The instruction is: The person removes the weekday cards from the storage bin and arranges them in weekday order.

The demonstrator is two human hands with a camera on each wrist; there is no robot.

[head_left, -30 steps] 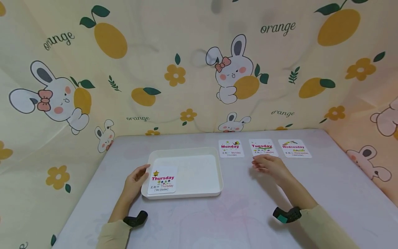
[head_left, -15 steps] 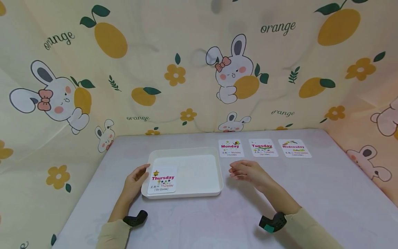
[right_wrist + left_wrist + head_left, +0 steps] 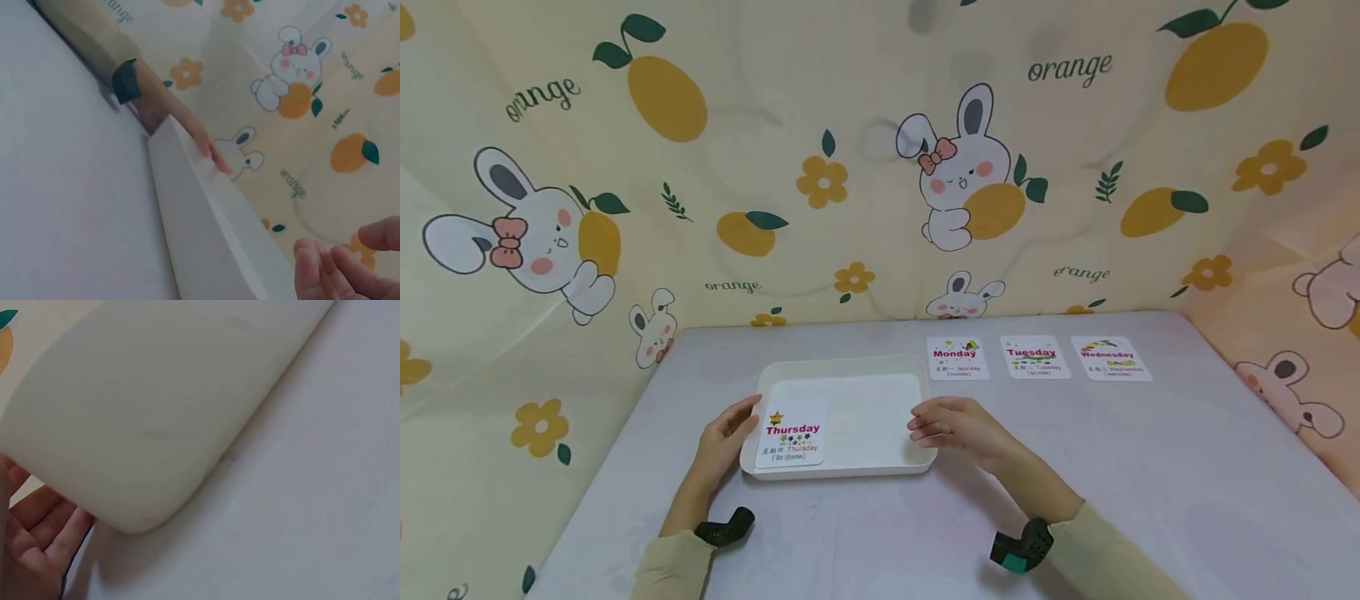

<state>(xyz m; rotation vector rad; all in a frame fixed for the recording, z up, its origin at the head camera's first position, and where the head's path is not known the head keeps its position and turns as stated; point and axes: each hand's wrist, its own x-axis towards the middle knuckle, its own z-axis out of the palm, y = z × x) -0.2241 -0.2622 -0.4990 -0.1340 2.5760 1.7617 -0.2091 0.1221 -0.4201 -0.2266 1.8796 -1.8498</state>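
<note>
The left hand touches the left end of the white tray, fingers relaxed. The right hand is at the right rim, fingers loosely bent, thumb apart. The Thursday card lies inside, at the left; the tray rests on the surface.

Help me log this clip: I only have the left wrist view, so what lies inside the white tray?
Observer: A Thursday card, at the left end of the white tray.
Operator: And the right hand?
Observer: By the tray's right side, with nothing between its thumb and fingers.
Operator: Any other cards?
Observer: Yes, the Monday card, Tuesday card and Wednesday card, in a row on the table.
</note>
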